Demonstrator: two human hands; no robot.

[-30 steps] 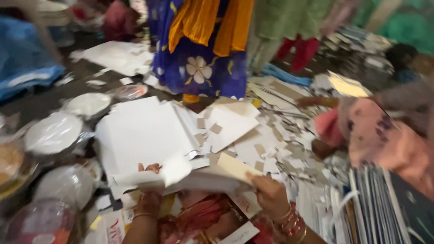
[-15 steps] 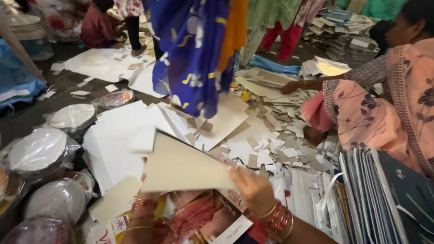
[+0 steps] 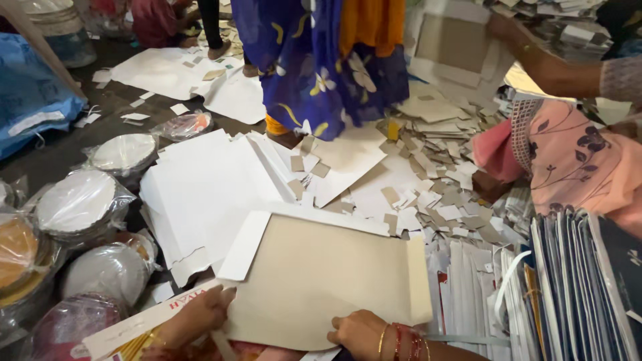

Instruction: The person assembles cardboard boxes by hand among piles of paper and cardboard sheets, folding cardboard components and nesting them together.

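Gripping beige card sheet (image 3: 321, 281) at lower edge: left hand (image 3: 197, 315) pinches left corner, right hand (image 3: 358, 332) grasps bottom right, bangles on wrist. Sheet lies flat, folded flaps on left, top and right sides, over white paper sheets (image 3: 207, 187) on floor. Left: plastic-wrapped plate stacks (image 3: 77, 204). Right: upright bundle of dark folders (image 3: 582, 287). Beyond: scattered card offcuts (image 3: 435, 200); another person's blue floral garment (image 3: 314, 60).
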